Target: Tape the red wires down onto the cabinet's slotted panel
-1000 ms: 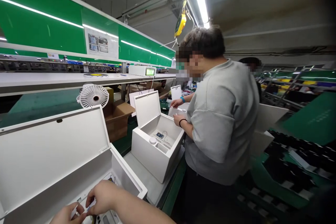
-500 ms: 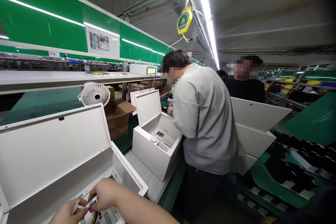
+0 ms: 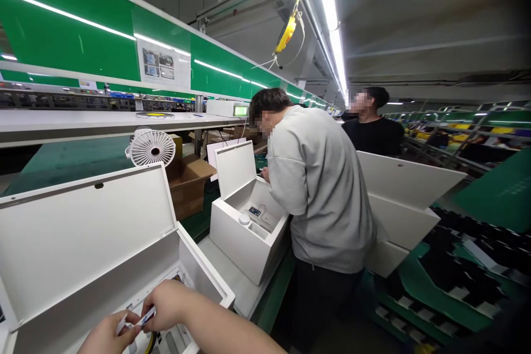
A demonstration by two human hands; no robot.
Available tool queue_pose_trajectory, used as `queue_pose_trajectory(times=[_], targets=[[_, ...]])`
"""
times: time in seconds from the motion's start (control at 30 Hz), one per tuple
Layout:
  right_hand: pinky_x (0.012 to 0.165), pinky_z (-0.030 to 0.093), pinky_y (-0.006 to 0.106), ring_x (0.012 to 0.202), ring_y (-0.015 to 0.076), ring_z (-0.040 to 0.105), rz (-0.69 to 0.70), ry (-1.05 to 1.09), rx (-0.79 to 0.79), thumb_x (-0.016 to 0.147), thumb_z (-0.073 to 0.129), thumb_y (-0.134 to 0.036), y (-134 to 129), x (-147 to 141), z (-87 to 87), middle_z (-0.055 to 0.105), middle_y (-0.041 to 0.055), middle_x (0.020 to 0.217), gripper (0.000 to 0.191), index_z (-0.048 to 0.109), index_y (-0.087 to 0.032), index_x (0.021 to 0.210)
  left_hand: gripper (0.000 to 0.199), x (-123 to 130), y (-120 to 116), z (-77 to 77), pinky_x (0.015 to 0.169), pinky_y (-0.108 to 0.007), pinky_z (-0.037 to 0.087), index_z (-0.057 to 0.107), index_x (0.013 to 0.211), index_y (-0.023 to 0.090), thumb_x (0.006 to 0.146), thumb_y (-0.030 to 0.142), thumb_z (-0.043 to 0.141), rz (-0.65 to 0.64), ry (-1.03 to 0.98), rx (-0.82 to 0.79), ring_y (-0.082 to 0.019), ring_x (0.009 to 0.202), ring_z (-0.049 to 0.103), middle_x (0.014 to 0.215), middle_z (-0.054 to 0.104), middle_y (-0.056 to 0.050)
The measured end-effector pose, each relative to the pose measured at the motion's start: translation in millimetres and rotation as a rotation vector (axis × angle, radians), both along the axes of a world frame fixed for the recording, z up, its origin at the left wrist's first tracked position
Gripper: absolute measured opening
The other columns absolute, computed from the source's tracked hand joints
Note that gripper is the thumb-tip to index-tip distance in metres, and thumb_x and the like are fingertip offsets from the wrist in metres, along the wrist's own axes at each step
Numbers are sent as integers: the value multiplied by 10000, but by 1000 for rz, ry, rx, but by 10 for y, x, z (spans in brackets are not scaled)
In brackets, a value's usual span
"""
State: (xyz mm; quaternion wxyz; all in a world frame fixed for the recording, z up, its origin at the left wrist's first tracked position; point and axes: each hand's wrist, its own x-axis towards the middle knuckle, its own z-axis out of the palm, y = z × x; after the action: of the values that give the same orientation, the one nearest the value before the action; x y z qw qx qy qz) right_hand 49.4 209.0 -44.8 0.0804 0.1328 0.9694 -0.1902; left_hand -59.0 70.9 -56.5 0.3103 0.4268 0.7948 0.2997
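Pinching a thin white-and-blue strip (image 3: 145,316) in the right hand (image 3: 164,305), the person worked low in the view, just above an open white box (image 3: 203,272); the left hand (image 3: 105,335) was curled closed on a white end (image 3: 121,324) just beside the strip, though I could not tell whether that end belonged to the same piece; both hands were over the box's mouth, with a yellow cable (image 3: 148,343) showing inside beneath them; the box's hinged lid (image 3: 83,221) stood raised to the left; farther along the line stood a second open white box (image 3: 244,238) holding a round white cap (image 3: 244,219); a co-worker in a grey sweatshirt (image 3: 321,193) leaned over beside it; a white desk fan (image 3: 151,149) and a cardboard carton (image 3: 186,185) sat beyond.
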Motion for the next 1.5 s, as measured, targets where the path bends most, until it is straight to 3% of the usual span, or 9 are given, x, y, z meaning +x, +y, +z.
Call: queue_pose_trajectory(times=[0.27, 0.6, 0.87, 1.1, 1.27, 1.5], targets=[[498, 335, 218, 655, 149, 555, 10, 17, -29, 613, 569, -531, 9, 14, -19, 664, -19, 722, 461, 669, -285, 990, 405, -67, -5, -133, 602, -259, 361, 613, 889, 162, 761, 516, 463, -43, 31, -54, -190, 616, 532, 644, 597, -21], [471, 321, 207, 599, 131, 514, 31, -35, -52, 602, 587, -537, 36, 0, -10, 626, -38, 671, 481, 656, -293, 1012, 368, -11, -14, 18, 585, -249, 390, 640, 837, 169, 746, 485, 475, -19, 49, -8, -188, 604, 550, 633, 592, -20], [474, 324, 206, 603, 122, 507, 37, -19, -54, 604, 590, -498, 30, 7, -19, 639, -43, 701, 449, 659, -281, 992, 350, 7, -8, 14, 543, -255, 391, 624, 805, 171, 725, 481, 485, 14, 27, -30, -176, 523, 525, 578, 560, -9], [479, 329, 206, 623, 125, 523, 33, 7, -60, 606, 584, -491, 32, 18, -7, 661, -42, 747, 445, 658, -277, 989, 332, -62, 3, -100, 520, -257, 384, 614, 813, 177, 725, 470, 486, 12, 28, -26, -178, 536, 525, 594, 563, -6], [483, 336, 203, 617, 121, 522, 38, 14, -65, 604, 591, -468, 30, 15, -11, 661, -45, 750, 427, 660, -277, 979, 294, -150, 19, -253, 633, -278, 409, 592, 871, 170, 727, 408, 493, -47, 106, -61, -194, 629, 559, 639, 575, -10], [472, 325, 204, 588, 120, 508, 31, 14, -56, 604, 604, -477, 33, 21, -4, 629, -48, 673, 416, 665, -277, 963, 273, -137, 2, -181, 670, -277, 420, 599, 866, 178, 735, 388, 485, -37, 101, -47, -222, 726, 609, 698, 630, -25]])
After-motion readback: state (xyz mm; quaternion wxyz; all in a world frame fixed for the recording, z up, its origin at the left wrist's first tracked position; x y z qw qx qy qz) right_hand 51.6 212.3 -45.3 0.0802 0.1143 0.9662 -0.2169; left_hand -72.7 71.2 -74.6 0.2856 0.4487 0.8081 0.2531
